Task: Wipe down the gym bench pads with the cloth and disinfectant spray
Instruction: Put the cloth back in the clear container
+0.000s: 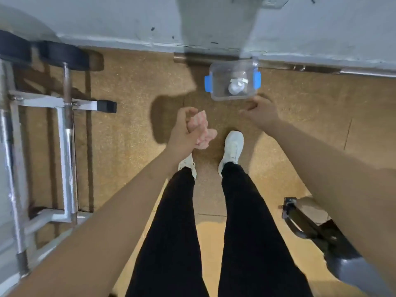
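Note:
My left hand is closed around a crumpled pink cloth, held above the floor in front of my feet. My right hand hangs empty with loosely curled fingers, just below the near rim of a clear plastic box with blue clips. Inside the box stands a white spray bottle, seen from above. The bench's black pads show at the upper left on a silver metal frame.
The box sits on the brown speckled floor against a grey wall, with a pipe along the wall's foot. A black piece of equipment lies at the lower right. My legs and white shoes fill the middle bottom.

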{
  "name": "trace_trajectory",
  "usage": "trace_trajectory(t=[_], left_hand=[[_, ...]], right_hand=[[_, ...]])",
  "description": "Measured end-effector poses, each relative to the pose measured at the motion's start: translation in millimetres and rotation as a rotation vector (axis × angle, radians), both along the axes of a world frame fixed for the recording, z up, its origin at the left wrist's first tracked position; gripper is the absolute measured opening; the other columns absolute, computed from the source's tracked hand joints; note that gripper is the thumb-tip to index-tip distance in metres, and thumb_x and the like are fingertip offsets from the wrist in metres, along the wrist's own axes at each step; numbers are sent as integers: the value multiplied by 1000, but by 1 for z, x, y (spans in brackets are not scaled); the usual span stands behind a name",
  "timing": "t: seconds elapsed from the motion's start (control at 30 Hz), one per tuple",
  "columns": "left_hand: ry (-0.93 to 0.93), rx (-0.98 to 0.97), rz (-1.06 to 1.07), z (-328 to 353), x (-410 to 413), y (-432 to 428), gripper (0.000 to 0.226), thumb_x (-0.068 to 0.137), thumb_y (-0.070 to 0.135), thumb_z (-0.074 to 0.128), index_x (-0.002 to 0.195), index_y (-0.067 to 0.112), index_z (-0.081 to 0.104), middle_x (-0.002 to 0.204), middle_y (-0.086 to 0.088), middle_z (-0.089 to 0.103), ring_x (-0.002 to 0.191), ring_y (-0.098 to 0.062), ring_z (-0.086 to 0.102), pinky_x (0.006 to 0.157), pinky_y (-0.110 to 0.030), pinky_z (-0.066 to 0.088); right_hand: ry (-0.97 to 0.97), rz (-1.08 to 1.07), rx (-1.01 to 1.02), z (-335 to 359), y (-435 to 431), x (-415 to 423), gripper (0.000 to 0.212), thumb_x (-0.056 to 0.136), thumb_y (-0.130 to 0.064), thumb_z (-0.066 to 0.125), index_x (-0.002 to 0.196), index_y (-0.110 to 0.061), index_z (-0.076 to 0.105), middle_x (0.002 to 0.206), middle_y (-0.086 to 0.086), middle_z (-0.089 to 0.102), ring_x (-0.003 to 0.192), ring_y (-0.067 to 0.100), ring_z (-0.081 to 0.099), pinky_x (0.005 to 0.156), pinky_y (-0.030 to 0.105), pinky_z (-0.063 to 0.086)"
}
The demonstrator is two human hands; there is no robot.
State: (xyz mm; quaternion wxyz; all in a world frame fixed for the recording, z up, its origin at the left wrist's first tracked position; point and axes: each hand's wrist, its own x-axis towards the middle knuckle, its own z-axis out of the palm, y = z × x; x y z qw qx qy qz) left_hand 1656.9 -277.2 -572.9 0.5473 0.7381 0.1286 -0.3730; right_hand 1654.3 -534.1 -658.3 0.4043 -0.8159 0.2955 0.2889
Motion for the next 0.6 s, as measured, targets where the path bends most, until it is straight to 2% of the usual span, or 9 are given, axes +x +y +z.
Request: trace_trajectory(t=[0.07, 0.17, 0.23, 0.27, 0.33, 0.4, 0.47, 0.57, 0.6], left_hand=[[-70, 15, -85, -44, 14, 1, 28, 100, 25, 65, 122, 28, 49, 112, 1, 65, 98, -18, 70, 75, -35, 64], [-105, 51, -160, -100, 28, -4, 15, 101, 13, 60, 107, 27, 59, 106, -5, 68, 91, -20, 70, 73, -37, 63], [-102, 49, -173, -132, 32, -8, 15, 100, 8, 60, 107, 20, 65, 108, -8, 70, 95, -22, 71, 76, -45, 64], [-96, 42, -176, -146, 33, -11, 14, 99, 8, 61, 109, 16, 66, 109, -5, 71, 96, -17, 71, 76, -45, 64], [-95, 53, -196, -168, 35, -17, 14, 98, 6, 65, 110, 11, 68, 110, 5, 71, 96, -4, 69, 77, -30, 61], [-101, 87, -214, -185, 39, -23, 15, 96, 12, 69, 111, 16, 70, 113, 13, 71, 104, -2, 67, 85, -27, 57], [-50, 80, -192, -195, 40, -28, 15, 97, 18, 70, 111, 19, 72, 115, 14, 72, 107, -4, 68, 87, -27, 57], [-12, 61, -119, -200, 42, -35, 16, 99, 14, 65, 112, 13, 74, 109, 14, 73, 92, 6, 68, 74, -12, 52], [-34, 54, -115, -197, 42, -37, 17, 99, 11, 64, 114, 10, 73, 107, 10, 72, 87, 7, 68, 70, -10, 51]], right_hand=[[8, 65, -10, -42, 0, 17, 49, 88, -25, 73, 134, -16, 59, 112, 2, 64, 102, 16, 60, 84, 24, 45], [-51, 71, -48, -105, -10, 39, 65, 87, -34, 69, 146, -15, 47, 129, 0, 57, 118, 18, 56, 99, 31, 47], [-60, 32, -94, -145, -19, 54, 71, 87, -38, 66, 149, -14, 42, 142, 11, 47, 129, 27, 50, 105, 33, 44], [-46, 11, -110, -164, -24, 60, 73, 87, -36, 67, 151, -15, 39, 144, 14, 42, 129, 30, 49, 102, 28, 44], [-23, 6, -134, -197, -33, 73, 83, 82, -36, 68, 155, -20, 33, 145, 15, 39, 126, 31, 50, 96, 17, 43], [-15, 41, -138, -223, -39, 82, 89, 84, -35, 73, 159, -23, 27, 147, 15, 38, 130, 31, 49, 106, 31, 45], [-24, 82, -173, -245, -43, 90, 79, 89, -33, 72, 156, -21, 32, 145, 14, 48, 129, 31, 52, 107, 45, 46], [-55, 123, -274, -259, -47, 101, 37, 100, -29, 58, 133, -13, 56, 120, 12, 66, 111, 31, 62, 92, 40, 50], [-67, 127, -286, -259, -49, 105, 30, 102, -29, 56, 125, -11, 61, 112, 12, 68, 105, 31, 63, 88, 39, 48]])
